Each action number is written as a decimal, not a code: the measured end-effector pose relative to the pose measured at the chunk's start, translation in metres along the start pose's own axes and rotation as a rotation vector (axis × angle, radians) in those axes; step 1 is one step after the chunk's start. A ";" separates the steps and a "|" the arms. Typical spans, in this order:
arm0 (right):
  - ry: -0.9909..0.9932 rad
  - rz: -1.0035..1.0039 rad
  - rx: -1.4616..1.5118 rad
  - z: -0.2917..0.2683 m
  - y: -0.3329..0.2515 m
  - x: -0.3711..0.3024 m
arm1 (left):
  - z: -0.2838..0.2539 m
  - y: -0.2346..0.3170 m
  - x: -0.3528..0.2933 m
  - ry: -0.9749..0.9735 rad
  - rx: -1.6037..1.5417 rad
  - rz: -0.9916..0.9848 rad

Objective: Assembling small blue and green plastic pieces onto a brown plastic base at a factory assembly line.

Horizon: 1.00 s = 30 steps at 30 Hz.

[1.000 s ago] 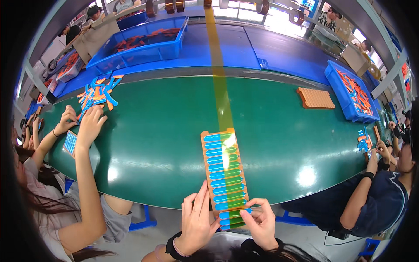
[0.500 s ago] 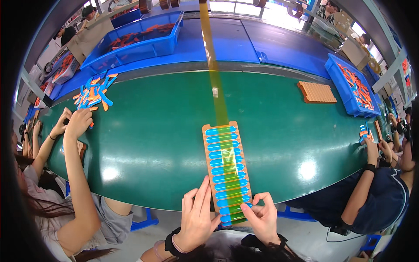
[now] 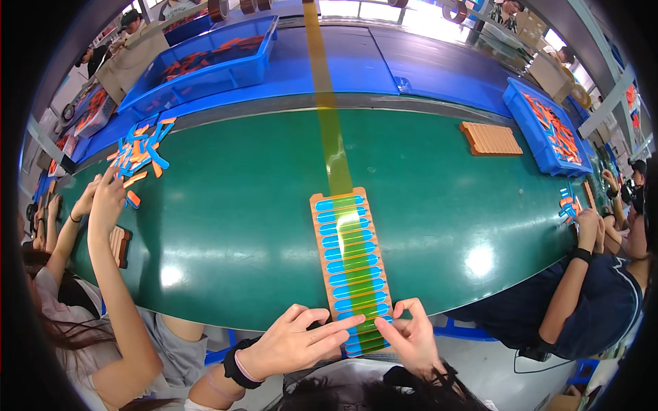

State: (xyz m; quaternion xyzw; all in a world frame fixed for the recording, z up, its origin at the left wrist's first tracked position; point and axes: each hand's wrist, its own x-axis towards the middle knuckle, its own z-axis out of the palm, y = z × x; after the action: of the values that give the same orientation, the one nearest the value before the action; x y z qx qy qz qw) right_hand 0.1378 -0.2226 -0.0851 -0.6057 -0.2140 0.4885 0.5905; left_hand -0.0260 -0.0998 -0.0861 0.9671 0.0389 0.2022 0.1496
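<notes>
A long orange-brown grooved tray (image 3: 319, 248) lies on the table before me, one end toward my body. Blue strips with rounded ends (image 3: 330, 242) sit crosswise in its grooves. A yellow see-through tape (image 3: 332, 147) comes from the far top and runs lengthwise over the strips. My left hand (image 3: 296, 344) reaches in from the left, fingers stretched out, with fingertips on the tape near the tray's close end. At the near right edge, my right hand (image 3: 410, 337) has its thumb on the tape and its bent fingers against the tray's side.
Loose blue and orange strips (image 3: 140, 152) lie at left, near a co-worker's hands (image 3: 103, 198). Another grooved tray (image 3: 491, 139) rests at the far right beside a blue bin (image 3: 546, 130) of strips. A large blue bin (image 3: 199, 85) stands far left; another co-worker's hand (image 3: 587, 226) works at right.
My left hand has moved from the tray's left side onto the tape, fingers now pointing right. The right hand stays at the near edge. The view has shifted slightly.
</notes>
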 end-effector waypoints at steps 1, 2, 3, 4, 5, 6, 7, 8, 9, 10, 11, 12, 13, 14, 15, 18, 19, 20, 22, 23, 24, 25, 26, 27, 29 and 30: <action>-0.022 0.004 -0.086 -0.006 -0.003 0.000 | -0.001 0.002 0.001 -0.007 -0.031 -0.024; 0.000 0.071 -0.340 -0.010 -0.017 -0.001 | -0.003 0.002 0.000 -0.021 -0.054 -0.059; 0.042 -0.014 -0.295 -0.012 -0.024 -0.001 | -0.002 0.002 0.000 -0.018 -0.054 -0.056; 0.082 -0.099 -0.251 -0.015 -0.028 0.000 | -0.003 0.003 0.001 -0.020 -0.119 -0.101; 0.062 -0.231 -0.393 -0.021 -0.029 0.004 | -0.003 0.003 0.002 -0.025 -0.184 -0.146; 0.063 -0.232 -0.394 -0.019 -0.033 0.007 | -0.004 0.003 0.003 -0.024 -0.184 -0.144; -0.031 -0.273 -0.373 -0.013 -0.039 0.012 | -0.005 0.002 0.003 -0.040 -0.231 -0.175; -0.126 -0.318 -0.351 -0.007 -0.045 0.017 | -0.006 0.001 0.003 -0.055 -0.275 -0.203; -0.200 -0.275 -0.417 -0.001 -0.052 0.020 | -0.007 0.001 0.003 -0.054 -0.271 -0.203; -0.203 -0.279 -0.416 0.003 -0.057 0.024 | -0.006 0.001 0.002 -0.035 -0.312 -0.221; -0.243 -0.251 -0.546 0.008 -0.062 0.026 | -0.006 0.002 0.002 -0.014 -0.353 -0.237; -0.283 -0.222 -0.676 0.010 -0.064 0.027 | -0.003 0.001 0.001 -0.011 -0.348 -0.237; -0.283 -0.249 -0.694 0.010 -0.064 0.028 | 0.000 0.001 0.001 0.008 -0.365 -0.237; -0.291 -0.253 -0.694 0.011 -0.064 0.029 | 0.001 0.001 0.000 0.027 -0.381 -0.242; -0.288 -0.275 -0.738 0.012 -0.063 0.029 | 0.000 0.002 -0.001 0.030 -0.375 -0.247; -0.307 -0.304 -0.786 0.013 -0.058 0.030 | -0.011 0.006 0.001 0.006 -0.449 -0.270; -0.322 -0.309 -0.791 0.012 -0.058 0.030 | -0.020 0.006 0.003 0.028 -0.366 -0.269; -0.319 -0.309 -0.795 0.013 -0.059 0.029 | -0.027 0.003 0.004 0.048 -0.285 -0.267; -0.310 -0.313 -0.814 0.012 -0.061 0.028 | -0.032 -0.004 0.004 -0.051 -0.180 -0.245; -0.322 -0.317 -0.811 0.013 -0.062 0.028 | -0.033 -0.006 0.006 -0.088 -0.099 -0.223; -0.316 -0.333 -0.826 0.012 -0.062 0.027 | -0.034 -0.006 0.008 -0.126 -0.019 -0.199; -0.309 -0.350 -0.841 0.012 -0.064 0.027 | -0.037 -0.005 0.010 -0.174 0.038 -0.195; -0.318 -0.352 -0.836 0.013 -0.064 0.027 | -0.039 -0.005 0.010 -0.177 0.043 -0.203; -0.330 -0.360 -0.828 0.014 -0.064 0.026 | -0.042 -0.005 0.009 -0.205 0.089 -0.182; -0.338 -0.366 -0.823 0.014 -0.065 0.026 | -0.047 -0.006 0.010 -0.233 0.130 -0.158; -0.344 -0.331 -0.809 0.015 -0.066 0.025 | -0.048 -0.007 0.011 -0.246 0.116 -0.148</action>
State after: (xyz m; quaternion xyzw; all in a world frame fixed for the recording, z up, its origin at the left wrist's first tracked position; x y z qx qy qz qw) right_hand 0.1573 -0.1799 -0.0300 -0.6552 -0.5757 0.3584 0.3328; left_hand -0.0358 -0.0782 -0.0420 0.9860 0.1031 0.0682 0.1115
